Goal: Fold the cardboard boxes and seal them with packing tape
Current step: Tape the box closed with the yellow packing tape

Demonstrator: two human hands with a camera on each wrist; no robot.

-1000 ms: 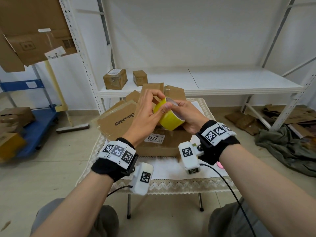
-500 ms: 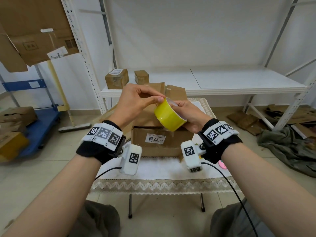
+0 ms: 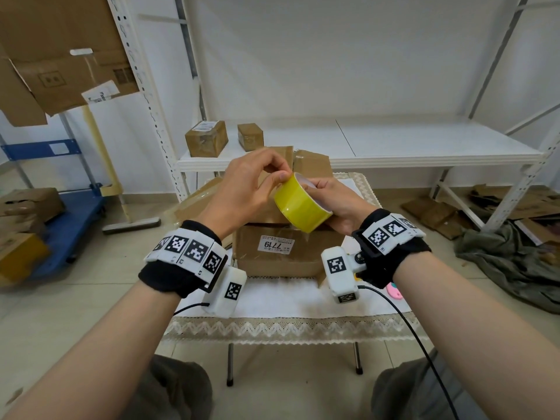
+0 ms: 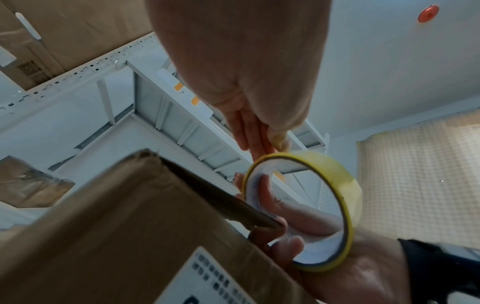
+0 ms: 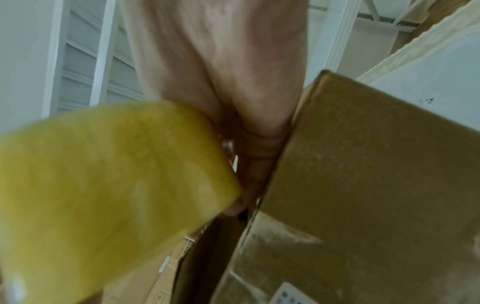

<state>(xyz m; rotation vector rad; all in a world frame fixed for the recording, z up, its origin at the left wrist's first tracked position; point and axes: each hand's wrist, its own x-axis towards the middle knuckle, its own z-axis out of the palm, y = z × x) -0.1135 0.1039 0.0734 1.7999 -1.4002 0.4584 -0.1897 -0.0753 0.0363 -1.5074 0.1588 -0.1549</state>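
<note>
A yellow roll of packing tape point(image 3: 300, 206) point(image 4: 335, 191) point(image 5: 103, 185) hangs in the air above a brown cardboard box point(image 3: 281, 250) point(image 4: 116, 236) point(image 5: 363, 185) that bears a white label reading 7719. My right hand point(image 3: 330, 198) grips the roll, with fingers point(image 4: 275, 201) through its core. My left hand point(image 3: 251, 189) point(image 4: 262, 142) pinches at the roll's top rim with thumb and fingertips. The box's flaps stand up behind my hands.
The box stands on a small table with a white lace-edged cloth point(image 3: 288, 301). Flattened cardboard point(image 3: 197, 198) lies at its left. A pink object point(image 3: 394, 291) peeks out by my right wrist. Two small boxes point(image 3: 206, 139) sit on a white shelf behind. A blue cart point(image 3: 69, 219) stands left.
My left wrist has dropped and swung left while its fingertips stay at the roll's top rim. The roll has turned a little in my right hand.
</note>
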